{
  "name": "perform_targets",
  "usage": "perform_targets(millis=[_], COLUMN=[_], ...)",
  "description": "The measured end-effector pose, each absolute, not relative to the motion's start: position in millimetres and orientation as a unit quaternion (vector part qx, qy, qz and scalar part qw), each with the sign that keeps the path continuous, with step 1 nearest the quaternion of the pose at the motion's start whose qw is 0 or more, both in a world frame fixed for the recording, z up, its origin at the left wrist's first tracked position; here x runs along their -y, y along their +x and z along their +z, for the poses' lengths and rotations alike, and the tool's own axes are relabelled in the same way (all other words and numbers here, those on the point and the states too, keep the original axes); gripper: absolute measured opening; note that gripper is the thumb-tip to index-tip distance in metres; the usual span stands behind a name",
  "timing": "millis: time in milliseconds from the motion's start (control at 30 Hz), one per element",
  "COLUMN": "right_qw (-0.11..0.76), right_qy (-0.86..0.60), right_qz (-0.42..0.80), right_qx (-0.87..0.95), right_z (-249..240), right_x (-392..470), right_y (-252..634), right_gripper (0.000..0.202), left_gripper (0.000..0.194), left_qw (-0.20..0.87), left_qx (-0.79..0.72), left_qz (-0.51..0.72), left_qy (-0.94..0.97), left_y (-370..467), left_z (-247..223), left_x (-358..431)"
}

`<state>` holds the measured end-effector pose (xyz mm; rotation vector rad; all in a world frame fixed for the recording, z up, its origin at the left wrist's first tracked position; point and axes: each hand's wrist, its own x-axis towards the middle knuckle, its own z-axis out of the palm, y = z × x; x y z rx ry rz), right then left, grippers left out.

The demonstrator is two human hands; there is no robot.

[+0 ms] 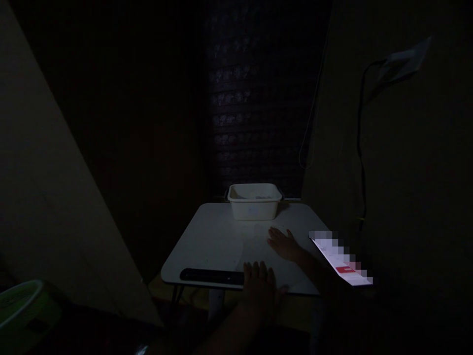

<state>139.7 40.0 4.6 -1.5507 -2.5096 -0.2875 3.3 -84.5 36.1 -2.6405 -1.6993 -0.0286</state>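
My left hand (258, 281) lies at the table's front edge, fingers stretched out, at the right end of a long black strip (210, 276) set along that edge. Farther up the tabletop, my right hand (284, 245) rests palm down with its fingers spread and nothing visible in them. Both hands are on the white folding table (207, 236). A slightly darker patch shows on the tabletop between the hands; in this dim light I cannot tell what it is. Beyond them a white plastic tub (254, 209) stands at the back edge, its contents pale and unclear.
A lit screen (338, 261), partly blurred out, is beside the table's right edge. A black cable (359, 123) hangs from a socket on the right wall. At lower left sits a green basket (27, 305). Behind the table hangs a dark blind (236, 108).
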Motion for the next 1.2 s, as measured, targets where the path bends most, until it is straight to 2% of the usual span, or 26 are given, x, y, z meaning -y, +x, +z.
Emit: perform_targets(millis=[400,800,1200], right_qw=[0.109,0.102,0.085], right_qy=[-0.560,-0.424,-0.553], right_qz=[-0.121,-0.119,-0.116], right_qx=[0.812,0.892,0.821], right_z=[1,-1,8], right_x=[-57,-12,-44], right_y=[132,140,139], right_gripper=[0.042,0.042,0.040], left_gripper=[0.060,0.060,0.066], left_qw=[-0.013,-0.012,-0.025], left_qx=[0.544,0.549,0.542], left_qz=[0.009,-0.002,-0.013], left_qy=[-0.839,-0.836,-0.840], left_y=[3,6,5], left_z=[38,39,41], left_x=[85,83,83])
